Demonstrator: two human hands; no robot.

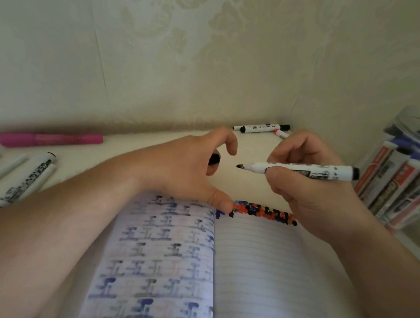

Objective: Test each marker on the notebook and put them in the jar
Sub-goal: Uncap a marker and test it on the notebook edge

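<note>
An open lined notebook (256, 268) lies in front of me, with a row of red, black and blue dots along the top of its right page. My right hand (312, 194) holds an uncapped white marker (304, 171) level above the page top, its black tip pointing left. My left hand (189, 167) holds the marker's black cap (214, 159) between its fingers, with the thumb resting on the notebook's top edge. The clear plastic jar (411, 171) stands at the right with several markers in it.
A pink marker (49, 139) lies at the back left. Several white markers (18, 179) lie at the far left. Two or three more markers (262, 128) rest against the wall at the back. The wall closes off the back and right.
</note>
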